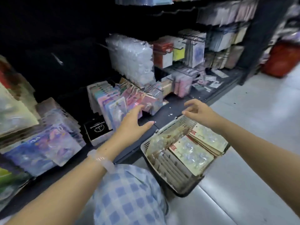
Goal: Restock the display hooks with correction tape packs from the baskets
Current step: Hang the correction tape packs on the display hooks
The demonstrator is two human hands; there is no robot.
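A grey basket (164, 172) stands on the floor at my knee, holding beige correction tape packs (192, 155) with clear blisters. My left hand (134, 122) reaches forward with straight fingers, its fingertips touching the pink packs (150, 101) hanging at the front of a low display hook. My right hand (197, 112) hovers over the basket's far rim with loosely curled fingers and holds nothing. Further rows of pastel packs (107, 98) hang behind the pink ones.
The dark shelf base (172, 108) runs along the floor under the hooks. Clear blister packs (131, 59) hang above. Purple packs (43, 148) lie stacked at left, next to a black box (96, 129). A red bin (282, 59) stands at far right on the pale floor (259, 114).
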